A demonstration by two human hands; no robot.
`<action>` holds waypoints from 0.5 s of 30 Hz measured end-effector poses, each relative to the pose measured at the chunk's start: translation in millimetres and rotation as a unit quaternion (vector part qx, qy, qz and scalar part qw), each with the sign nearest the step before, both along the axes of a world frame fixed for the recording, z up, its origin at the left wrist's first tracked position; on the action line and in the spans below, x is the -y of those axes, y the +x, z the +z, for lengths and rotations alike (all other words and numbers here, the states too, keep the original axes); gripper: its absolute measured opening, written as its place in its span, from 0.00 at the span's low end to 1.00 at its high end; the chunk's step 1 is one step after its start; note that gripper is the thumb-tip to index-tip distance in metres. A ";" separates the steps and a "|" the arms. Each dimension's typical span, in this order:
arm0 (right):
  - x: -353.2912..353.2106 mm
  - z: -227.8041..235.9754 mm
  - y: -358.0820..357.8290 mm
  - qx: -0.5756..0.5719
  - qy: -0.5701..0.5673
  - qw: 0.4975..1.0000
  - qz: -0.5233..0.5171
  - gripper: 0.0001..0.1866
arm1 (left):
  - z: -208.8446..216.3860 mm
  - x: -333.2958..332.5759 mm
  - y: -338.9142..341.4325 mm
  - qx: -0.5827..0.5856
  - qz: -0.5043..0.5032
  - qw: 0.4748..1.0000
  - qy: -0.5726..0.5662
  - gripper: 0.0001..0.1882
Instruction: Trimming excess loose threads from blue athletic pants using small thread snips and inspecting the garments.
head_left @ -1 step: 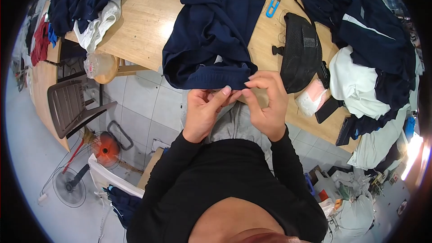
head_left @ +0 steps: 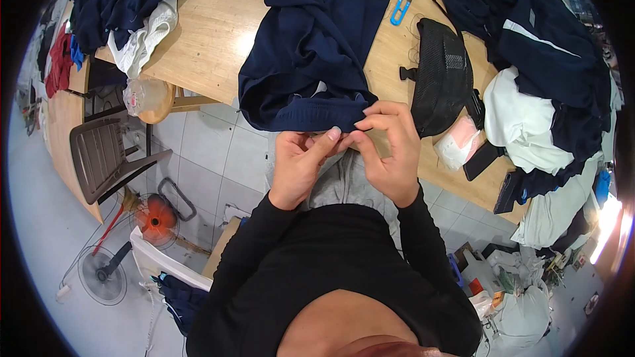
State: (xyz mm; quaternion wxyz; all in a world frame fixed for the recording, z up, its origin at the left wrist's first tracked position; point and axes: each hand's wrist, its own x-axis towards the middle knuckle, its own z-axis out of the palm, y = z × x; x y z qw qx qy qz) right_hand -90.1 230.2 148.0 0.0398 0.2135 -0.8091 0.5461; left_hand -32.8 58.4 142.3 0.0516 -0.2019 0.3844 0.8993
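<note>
Though likely light, limp and hardly fragile, best held by the thicker gathered navy waistband (head_left: 311,116). Pinching its near edge with left hand (head_left: 299,164); with right hand (head_left: 395,152) half-curled at its right end, cannot tell if gripping. Counted outward: one navy-blue cloth garment (head_left: 314,46) overhanging the near edge of one pale wood-topped bench (head_left: 205,43), one black mesh pad with buckle (head_left: 440,86), one pair of blue-handled metal snips (head_left: 399,12).
</note>
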 end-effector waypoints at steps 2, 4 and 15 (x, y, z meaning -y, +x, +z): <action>2.0 -0.7 0.8 -0.027 0.034 0.999 0.007 0.10 | -1.4 0.0 -0.2 -0.010 -0.006 1.000 -0.013 0.11; 1.4 -3.4 2.8 0.005 0.057 0.998 0.022 0.09 | -5.1 1.4 -0.9 -0.014 -0.016 0.998 -0.052 0.11; -12.8 2.7 6.0 0.086 -0.018 0.993 0.075 0.04 | -4.4 -0.2 -0.2 0.024 0.004 1.000 -0.017 0.09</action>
